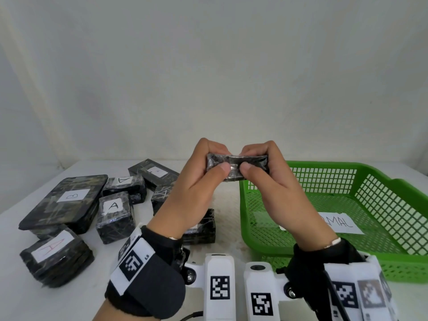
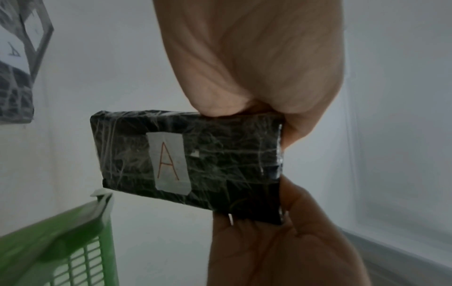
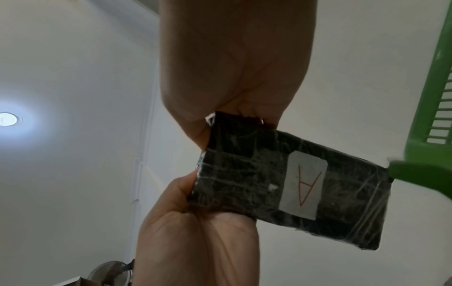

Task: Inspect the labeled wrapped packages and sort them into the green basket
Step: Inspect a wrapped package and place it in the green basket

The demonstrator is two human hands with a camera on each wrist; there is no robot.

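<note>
Both hands hold one black film-wrapped package in the air near the left rim of the green basket. My left hand pinches its left end and my right hand its right end, thumbs toward me. From the head only its narrow edge shows. The left wrist view shows the package face with a white label bearing a red A. In the right wrist view the same package and label appear, by the basket rim.
Several more wrapped packages lie on the white table at the left: a large flat one marked B, a block marked A, one with a red A. A paper sheet with writing shows at the basket's floor. A white wall stands behind.
</note>
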